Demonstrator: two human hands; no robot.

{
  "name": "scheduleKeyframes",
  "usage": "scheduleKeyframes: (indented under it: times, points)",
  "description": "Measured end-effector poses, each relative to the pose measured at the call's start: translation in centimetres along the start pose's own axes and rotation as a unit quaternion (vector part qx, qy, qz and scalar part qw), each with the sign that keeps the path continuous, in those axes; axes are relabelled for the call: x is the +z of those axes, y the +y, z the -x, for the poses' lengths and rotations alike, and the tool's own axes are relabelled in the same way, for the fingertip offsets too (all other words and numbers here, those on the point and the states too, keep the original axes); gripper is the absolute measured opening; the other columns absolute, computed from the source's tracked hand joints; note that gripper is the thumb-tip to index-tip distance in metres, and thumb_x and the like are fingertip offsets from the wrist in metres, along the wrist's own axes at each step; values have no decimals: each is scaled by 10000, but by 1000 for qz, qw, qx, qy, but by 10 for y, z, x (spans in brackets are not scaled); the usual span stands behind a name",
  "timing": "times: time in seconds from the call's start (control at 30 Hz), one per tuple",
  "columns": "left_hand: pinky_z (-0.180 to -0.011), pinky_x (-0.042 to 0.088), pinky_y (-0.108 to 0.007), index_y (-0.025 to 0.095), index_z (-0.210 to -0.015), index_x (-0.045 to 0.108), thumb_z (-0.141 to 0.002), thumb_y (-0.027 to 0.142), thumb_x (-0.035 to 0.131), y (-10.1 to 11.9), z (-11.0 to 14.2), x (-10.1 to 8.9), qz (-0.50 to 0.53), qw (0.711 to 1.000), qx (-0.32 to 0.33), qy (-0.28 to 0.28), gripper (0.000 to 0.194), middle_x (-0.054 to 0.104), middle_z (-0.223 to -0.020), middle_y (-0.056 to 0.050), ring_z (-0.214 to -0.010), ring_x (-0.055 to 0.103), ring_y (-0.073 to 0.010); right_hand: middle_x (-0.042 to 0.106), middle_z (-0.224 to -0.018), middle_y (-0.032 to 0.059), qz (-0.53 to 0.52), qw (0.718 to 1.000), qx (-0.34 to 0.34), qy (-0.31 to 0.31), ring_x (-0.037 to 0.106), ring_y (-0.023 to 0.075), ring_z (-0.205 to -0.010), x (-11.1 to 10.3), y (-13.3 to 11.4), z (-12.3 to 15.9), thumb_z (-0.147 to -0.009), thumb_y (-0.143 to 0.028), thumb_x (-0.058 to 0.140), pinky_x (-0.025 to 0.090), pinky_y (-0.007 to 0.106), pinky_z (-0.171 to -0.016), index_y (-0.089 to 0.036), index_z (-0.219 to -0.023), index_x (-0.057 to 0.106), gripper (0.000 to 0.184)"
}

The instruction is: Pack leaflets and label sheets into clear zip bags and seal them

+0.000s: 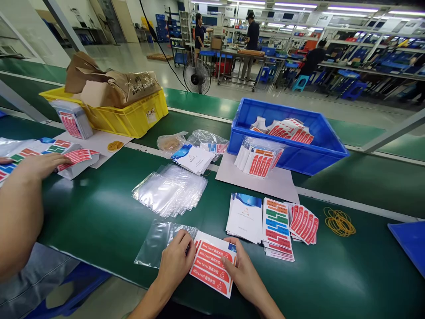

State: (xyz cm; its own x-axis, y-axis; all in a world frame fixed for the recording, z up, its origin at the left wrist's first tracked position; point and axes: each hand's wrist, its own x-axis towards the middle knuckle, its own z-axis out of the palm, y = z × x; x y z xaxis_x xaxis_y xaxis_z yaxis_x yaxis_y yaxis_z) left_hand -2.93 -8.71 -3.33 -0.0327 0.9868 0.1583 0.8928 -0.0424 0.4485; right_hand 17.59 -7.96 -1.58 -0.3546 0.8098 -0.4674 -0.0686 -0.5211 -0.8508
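Note:
My right hand (245, 274) grips a small set of papers, topped by a red-and-white water-level sticker sheet (210, 268), thumb on its face. A blue corner of another sheet shows behind it. My left hand (175, 259) is closed at the edge of a clear plastic bag (154, 246), which lies flat on the green table. The sheet's left edge meets the bag beside my left fingers. Beyond my hands are a stack of white-and-blue booklets (244, 219), a pile of multicoloured sticker sheets (277, 226) and a fan of red sticker sheets (303, 223).
Clear bags (171, 188) lie piled left of centre. Filled bags (259, 159) lean against a blue bin (288, 137). Rubber bands (339, 221) sit at right. A yellow crate (133, 113) holds brown paper. At left, a co-worker's hand (43, 166) handles sticker sheets.

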Motion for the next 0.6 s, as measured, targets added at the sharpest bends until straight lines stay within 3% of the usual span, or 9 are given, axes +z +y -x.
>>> scheduleKeyframes:
  times: [0.2, 0.43, 0.6]
  points:
    - [-520, 418, -230, 228, -769, 457, -908, 221, 409, 0, 1, 4, -2, 1000, -9, 14, 147, 571, -830, -18, -658, 574, -129, 654, -883, 50, 5, 1000, 3, 26, 683, 249, -717, 3, 5, 2, -729, -615, 628, 562, 387, -641, -268, -1083, 421, 537]
    - [-602, 466, -237, 232, -815, 462, -912, 221, 409, -4, -3, -4, 11, 999, 39, -35, 112, 586, -902, -25, -752, 602, -139, 652, -923, 65, 30, 999, -16, 13, 676, 243, -741, 7, 13, -7, -743, -625, 612, 560, 360, -635, -261, -1102, 415, 548]
    - [-570, 461, -255, 226, -804, 438, -937, 248, 370, -9, -5, -10, -7, 999, 20, -48, 151, 566, -894, -31, -743, 589, -155, 643, -988, 89, 80, 996, -19, 37, 665, 249, -785, 6, 11, -10, -747, -632, 609, 554, 320, -610, -267, -1130, 434, 557]
